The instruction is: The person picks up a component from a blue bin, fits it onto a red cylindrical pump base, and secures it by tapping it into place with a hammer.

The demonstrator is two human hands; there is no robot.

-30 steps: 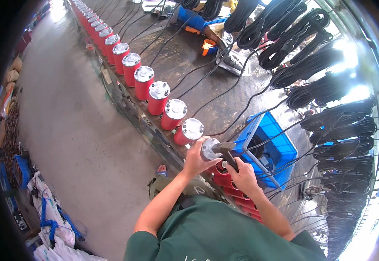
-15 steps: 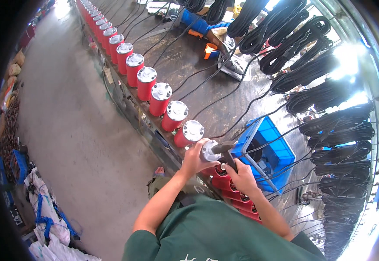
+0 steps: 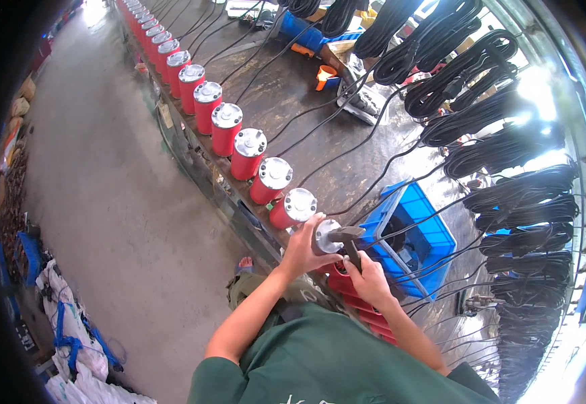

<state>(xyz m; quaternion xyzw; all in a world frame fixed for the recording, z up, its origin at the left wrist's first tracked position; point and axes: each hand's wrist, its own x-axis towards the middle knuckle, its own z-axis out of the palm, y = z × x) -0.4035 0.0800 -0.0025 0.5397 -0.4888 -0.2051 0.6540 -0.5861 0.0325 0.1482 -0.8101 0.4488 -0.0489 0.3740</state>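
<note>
My left hand (image 3: 299, 251) is wrapped round the side of a round silver end cap (image 3: 323, 241), thumb and fingers on its rim. What lies under this cap is mostly hidden by my hands. In my right hand (image 3: 371, 277) is a hammer (image 3: 348, 233), held by its dark handle, with the head over the cap's centre. The hammer head overlaps the cap in view; whether they touch I cannot tell. Just beyond my left fingers stands a red cylinder with a silver top (image 3: 299, 205). Open-ended red cylinder housings (image 3: 350, 285) sit below my hands, partly covered.
A row of silver-topped red cylinders (image 3: 225, 128) runs along the bench (image 3: 320, 151) edge to the far left. Black cables cross the bench to hanging coils (image 3: 508, 192). A blue crate (image 3: 434, 232) stands right of my hands. Farther off is an orange cup-like piece (image 3: 324, 77).
The hammer head has come down slightly nearer the cap, and my right hand has shifted a little. My left hand keeps its hold, with the cap now showing more squarely.
</note>
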